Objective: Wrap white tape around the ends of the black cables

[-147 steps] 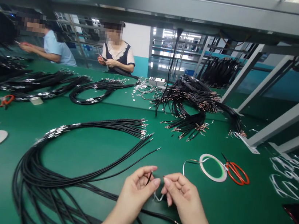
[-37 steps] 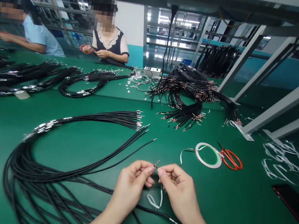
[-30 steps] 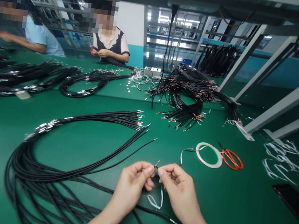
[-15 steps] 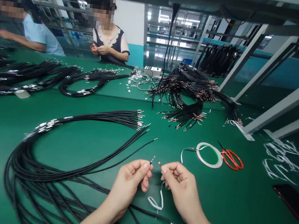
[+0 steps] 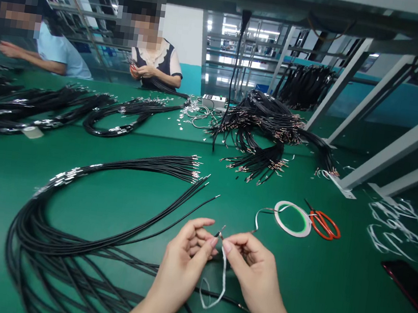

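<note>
My left hand (image 5: 189, 262) pinches a black cable near its stripped metal end (image 5: 223, 227), thumb against forefinger. My right hand (image 5: 252, 267) is closed at the same spot, its fingertips on a thin tape strip whose copper-coloured end meets the cable tip. A white strip (image 5: 223, 276) hangs in a loop below the fingers. From behind my right hand, more tape runs to a white and green tape roll (image 5: 276, 222) lying on the table. A large bundle of black cables (image 5: 26, 225) curves over the table at left, some passing under my left forearm.
Orange-handled scissors (image 5: 325, 225) lie beside the roll. A dark phone (image 5: 407, 285) and white strip scraps (image 5: 392, 227) are at right. Piled cables (image 5: 264, 117) lie at the back near metal posts (image 5: 400, 135). Two people (image 5: 152, 62) sit across the table.
My two hands have come together, bringing the tape end against the cable tip. The left hand's forefinger has lifted outward. The white strip now hangs longer between the hands.
</note>
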A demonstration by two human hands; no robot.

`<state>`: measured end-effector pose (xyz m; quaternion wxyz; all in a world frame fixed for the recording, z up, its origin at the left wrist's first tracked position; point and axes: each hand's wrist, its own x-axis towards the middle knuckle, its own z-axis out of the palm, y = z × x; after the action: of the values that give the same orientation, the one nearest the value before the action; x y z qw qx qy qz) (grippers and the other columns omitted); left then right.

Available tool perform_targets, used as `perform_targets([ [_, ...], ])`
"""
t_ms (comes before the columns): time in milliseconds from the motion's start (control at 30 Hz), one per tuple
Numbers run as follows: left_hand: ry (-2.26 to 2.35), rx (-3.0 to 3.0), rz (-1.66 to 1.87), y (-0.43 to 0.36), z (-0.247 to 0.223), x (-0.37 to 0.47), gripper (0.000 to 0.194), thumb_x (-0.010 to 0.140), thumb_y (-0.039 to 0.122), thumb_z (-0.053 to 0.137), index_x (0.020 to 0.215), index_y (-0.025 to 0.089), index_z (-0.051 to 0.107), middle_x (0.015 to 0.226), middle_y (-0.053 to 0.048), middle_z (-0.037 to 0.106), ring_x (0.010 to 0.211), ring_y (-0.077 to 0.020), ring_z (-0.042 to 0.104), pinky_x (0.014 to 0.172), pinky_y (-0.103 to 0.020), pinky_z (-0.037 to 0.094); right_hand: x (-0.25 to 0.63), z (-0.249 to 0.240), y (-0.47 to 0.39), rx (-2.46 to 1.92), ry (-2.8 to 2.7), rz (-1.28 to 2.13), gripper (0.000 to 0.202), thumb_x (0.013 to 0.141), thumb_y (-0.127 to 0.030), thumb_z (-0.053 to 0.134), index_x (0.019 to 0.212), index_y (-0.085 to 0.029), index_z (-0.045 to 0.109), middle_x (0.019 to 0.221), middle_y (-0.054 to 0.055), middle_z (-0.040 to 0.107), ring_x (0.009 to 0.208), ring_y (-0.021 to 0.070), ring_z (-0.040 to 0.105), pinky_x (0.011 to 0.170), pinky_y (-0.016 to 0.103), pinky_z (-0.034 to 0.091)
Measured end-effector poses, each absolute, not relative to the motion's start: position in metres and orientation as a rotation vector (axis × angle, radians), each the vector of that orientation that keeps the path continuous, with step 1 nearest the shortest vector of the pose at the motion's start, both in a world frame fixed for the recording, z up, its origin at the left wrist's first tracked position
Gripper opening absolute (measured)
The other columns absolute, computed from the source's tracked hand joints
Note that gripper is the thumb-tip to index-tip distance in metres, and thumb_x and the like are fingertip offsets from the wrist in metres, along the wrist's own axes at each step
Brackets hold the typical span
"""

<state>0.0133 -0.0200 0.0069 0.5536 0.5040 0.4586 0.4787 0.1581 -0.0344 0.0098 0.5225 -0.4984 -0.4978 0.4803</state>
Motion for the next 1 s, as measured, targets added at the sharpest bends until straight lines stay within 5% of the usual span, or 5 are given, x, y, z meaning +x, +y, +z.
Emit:
perform_targets([
  [1000,1.218,1.716,1.148,-0.0218,0.0074,0.0106,0.022,0.084,0.021,0.059,0.105,0.024,0.067,0.083,-0.002,0.06,0.068,-0.0123,0.066,0.06,-0.021,0.055,0.1591,0.0109,-0.0296,-1.206,-1.149,1.249,0.02,0.084,-0.032,0.06,0.073,-0.016,0.059,0.063,-0.002,0.056,0.058,0.0113,0.046,0.055,0.022,0.037],
])
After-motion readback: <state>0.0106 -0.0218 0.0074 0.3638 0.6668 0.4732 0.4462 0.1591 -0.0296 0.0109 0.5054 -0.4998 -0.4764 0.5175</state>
